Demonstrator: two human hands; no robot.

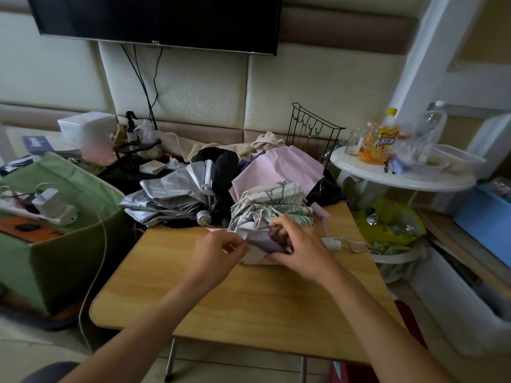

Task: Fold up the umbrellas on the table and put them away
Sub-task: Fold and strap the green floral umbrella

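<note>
Three umbrellas (pixel 265 208) crowd the table's (pixel 249 299) far edge.

We see three collapsed umbrellas bunched on the wooden table (pixel 249 305): silver umbrella (pixel 168 194) left, pink umbrella (pixel 279 168) behind, leaf-print umbrella (pixel 272 205) crumpled front.

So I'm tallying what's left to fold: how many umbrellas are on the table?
3 seen: patterned umbrella in both hands, silver umbrella left of it, pink umbrella behind. More may hide underneath.
</note>
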